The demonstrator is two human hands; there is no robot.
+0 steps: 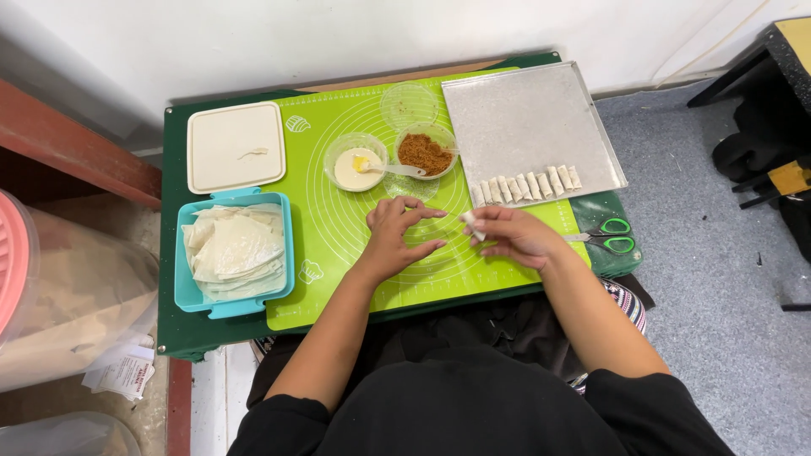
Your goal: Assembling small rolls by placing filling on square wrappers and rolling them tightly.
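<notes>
— Two hands were over the green mat (pixel 372 287) when I looked through the head camera. Could you also see what they held?

— Yes. The right hand (pixel 515 238) pinched a small rolled pastry (pixel 471 225) between the thumb and the fingertips, just above the mat, near its right part. The left hand (pixel 393 238) held nothing; its fingers were spread and bent, the tips touching the mat.

— Where were the finished pieces?

— Nine small rolls (pixel 525 187), I think, lay in one row along the near edge of the metal tray (pixel 524 118), at the back right of the worktop (pixel 173 329). The roll in the right hand was near this row but apart from it, below the corner of the tray.

— And the other things I noticed on the mat?

— Behind the hands stood a clear bowl of pale batter (pixel 355 163) with a spoon (pixel 393 170) resting in it, and beside it a clear bowl of brown filling (pixel 425 152). An empty clear lid or bowl (pixel 409 105) was behind them; I could not tell which.

— On the left side?

— A turquoise box of thin pastry sheets (pixel 235 250) stood at the left edge of the mat, and its cream lid (pixel 236 146) lay behind it. Green-handled scissors (pixel 610 236) lay to the right of the right hand, on the edge of the worktop.
</notes>
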